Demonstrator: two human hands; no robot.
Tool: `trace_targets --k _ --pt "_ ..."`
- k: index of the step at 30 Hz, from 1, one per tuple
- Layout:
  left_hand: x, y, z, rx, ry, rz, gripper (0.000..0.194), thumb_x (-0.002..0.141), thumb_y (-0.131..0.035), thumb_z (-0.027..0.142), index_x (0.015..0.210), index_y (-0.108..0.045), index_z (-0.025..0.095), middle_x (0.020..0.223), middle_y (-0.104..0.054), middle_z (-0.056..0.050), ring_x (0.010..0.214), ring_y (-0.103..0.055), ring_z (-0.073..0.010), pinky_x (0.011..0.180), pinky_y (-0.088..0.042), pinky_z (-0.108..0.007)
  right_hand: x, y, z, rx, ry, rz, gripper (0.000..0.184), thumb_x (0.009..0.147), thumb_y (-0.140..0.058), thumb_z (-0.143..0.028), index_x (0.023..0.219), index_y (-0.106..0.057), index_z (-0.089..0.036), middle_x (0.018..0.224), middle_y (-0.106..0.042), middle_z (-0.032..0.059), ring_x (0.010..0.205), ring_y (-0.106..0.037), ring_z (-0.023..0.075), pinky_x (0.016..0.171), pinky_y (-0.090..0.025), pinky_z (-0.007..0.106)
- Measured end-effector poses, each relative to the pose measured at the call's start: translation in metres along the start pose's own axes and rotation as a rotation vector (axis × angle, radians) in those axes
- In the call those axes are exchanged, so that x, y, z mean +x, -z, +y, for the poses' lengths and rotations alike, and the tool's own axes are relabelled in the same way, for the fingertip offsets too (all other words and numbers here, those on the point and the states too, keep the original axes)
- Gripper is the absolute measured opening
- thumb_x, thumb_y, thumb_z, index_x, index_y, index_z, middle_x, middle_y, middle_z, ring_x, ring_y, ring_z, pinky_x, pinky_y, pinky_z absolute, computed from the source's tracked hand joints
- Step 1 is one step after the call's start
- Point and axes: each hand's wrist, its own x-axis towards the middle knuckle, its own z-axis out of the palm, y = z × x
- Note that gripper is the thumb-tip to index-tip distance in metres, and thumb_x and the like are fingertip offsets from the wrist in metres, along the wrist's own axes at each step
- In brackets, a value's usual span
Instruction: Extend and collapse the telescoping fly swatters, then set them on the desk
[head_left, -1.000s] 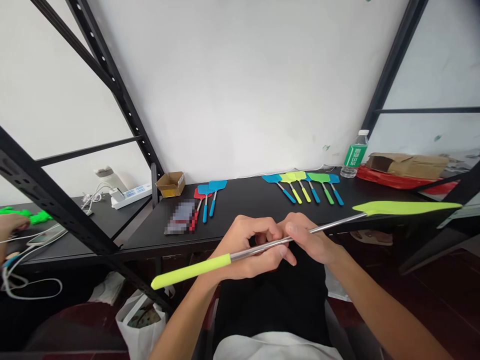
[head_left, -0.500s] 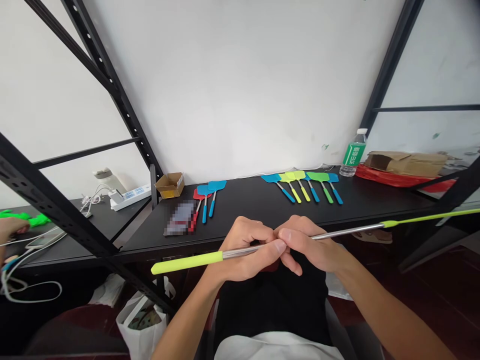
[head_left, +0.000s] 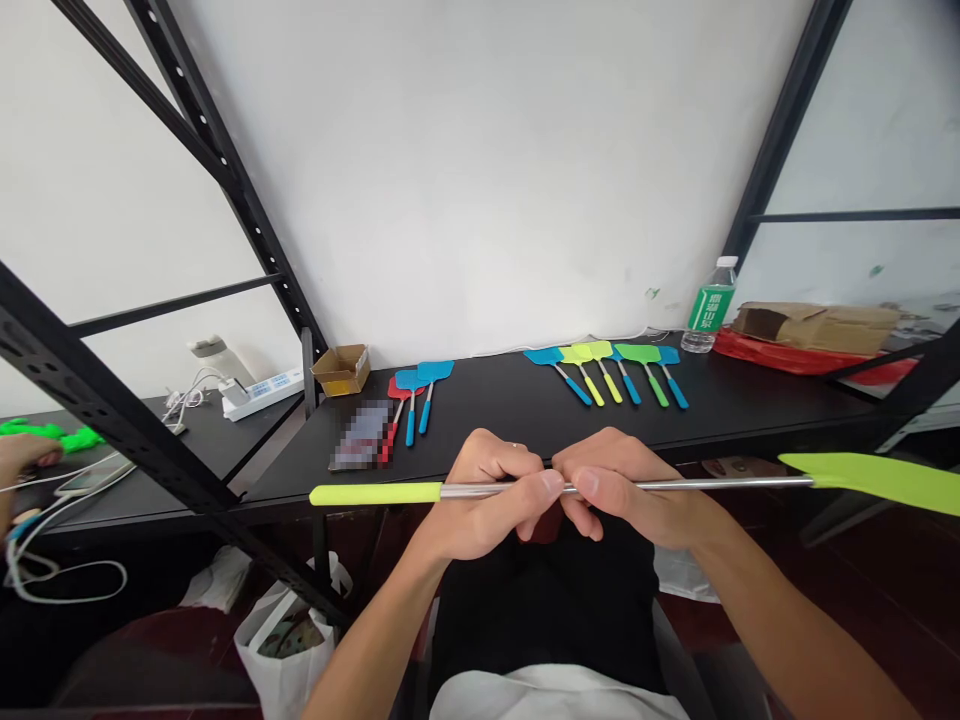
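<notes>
Gripping a lime swatter (head_left: 720, 484) by its steel shaft in the left hand (head_left: 499, 490) and right hand (head_left: 626, 485), above the lap (head_left: 547, 600) — pressing it with both thumbs, perhaps curled fingers below too — with its handle toward nine o'clock and its head toward three. Facing, on the table (head_left: 491, 395), a row of swatters (head_left: 601, 351) at one o'clock and three more swatters (head_left: 409, 380) near a cardboard box (head_left: 341, 375) at ten.

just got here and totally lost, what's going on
A person's left hand and right hand, close together, hold a yellow-green swatter-like tool by its metal shaft. Its handle points left, its flat head right. On the black table beyond lie three similar tools at left and six others at right.
</notes>
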Motion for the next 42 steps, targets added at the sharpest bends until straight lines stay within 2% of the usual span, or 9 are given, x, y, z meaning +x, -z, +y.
trace_targets --k 6,15,20,24,30,35,38,42 --pt "0.002 0.002 -0.001 -0.013 -0.008 0.005 0.054 0.093 -0.055 0.038 0.043 -0.055 0.018 0.043 -0.052 -0.003 0.046 -0.045 -0.0119 0.052 -0.035 -0.028 0.000 0.002 0.001 -0.031 0.018 0.019 0.050 0.105 -0.035 -0.036 0.066 -0.060 -0.016 0.060 -0.058 0.0027 0.058 -0.053 0.0134 0.057 -0.043 0.026" --pt "0.000 0.007 -0.004 0.011 0.009 0.009 0.055 0.094 -0.054 0.040 0.044 -0.054 0.018 0.043 -0.051 -0.003 0.046 -0.044 -0.0112 0.051 -0.032 -0.028 0.002 0.004 0.000 -0.034 0.028 0.010 0.049 0.104 -0.036 -0.036 0.067 -0.061 -0.016 0.060 -0.059 0.0023 0.057 -0.053 0.0125 0.056 -0.041 0.026" --pt "0.004 0.010 -0.006 0.047 0.033 -0.005 0.053 0.096 -0.052 0.040 0.048 -0.055 0.016 0.046 -0.053 -0.003 0.046 -0.044 -0.0101 0.050 -0.032 -0.027 0.004 0.008 0.013 0.113 -0.026 0.039 0.045 0.101 -0.047 -0.038 0.068 -0.064 -0.014 0.058 -0.060 0.0022 0.053 -0.053 0.0118 0.053 -0.039 0.025" --pt "0.006 0.013 -0.009 0.068 0.023 0.002 0.046 0.095 -0.054 0.039 0.056 -0.060 0.015 0.051 -0.057 -0.002 0.047 -0.046 -0.0097 0.049 -0.031 -0.025 0.005 0.011 0.027 0.278 -0.099 0.100 0.042 0.097 -0.055 -0.041 0.068 -0.067 -0.014 0.056 -0.059 0.0025 0.053 -0.054 0.0129 0.054 -0.039 0.026" --pt "0.004 0.025 -0.012 0.059 -0.039 0.118 0.040 0.095 -0.056 0.038 0.064 -0.062 0.014 0.059 -0.061 -0.002 0.047 -0.046 -0.0084 0.049 -0.033 -0.024 0.010 0.008 0.034 0.467 -0.093 0.250 0.040 0.098 -0.053 -0.043 0.073 -0.068 -0.015 0.055 -0.057 0.0014 0.051 -0.051 0.0130 0.053 -0.039 0.028" --pt "0.008 0.034 -0.016 0.104 -0.011 0.196 0.032 0.093 -0.059 0.038 0.072 -0.063 0.015 0.066 -0.064 -0.002 0.048 -0.046 -0.0076 0.047 -0.035 -0.022 0.018 0.005 0.042 0.509 -0.241 0.420 0.036 0.097 -0.054 -0.047 0.083 -0.067 -0.016 0.053 -0.055 -0.0006 0.048 -0.048 0.0117 0.049 -0.035 0.026" --pt "0.012 0.035 -0.020 0.166 0.035 0.196 0.031 0.093 -0.059 0.038 0.073 -0.063 0.015 0.065 -0.063 -0.001 0.049 -0.046 -0.0075 0.047 -0.034 -0.021 0.021 0.006 0.049 0.551 -0.308 0.487 0.036 0.096 -0.054 -0.050 0.089 -0.067 -0.017 0.054 -0.054 -0.0020 0.048 -0.046 0.0107 0.047 -0.033 0.024" --pt "0.016 0.034 -0.025 0.245 0.062 0.170 0.032 0.093 -0.059 0.039 0.072 -0.062 0.015 0.062 -0.059 0.001 0.050 -0.044 -0.0074 0.047 -0.032 -0.020 0.021 0.007 0.057 0.575 -0.348 0.538 0.036 0.094 -0.057 -0.051 0.088 -0.066 -0.017 0.057 -0.055 -0.0024 0.048 -0.046 0.0097 0.047 -0.034 0.023"
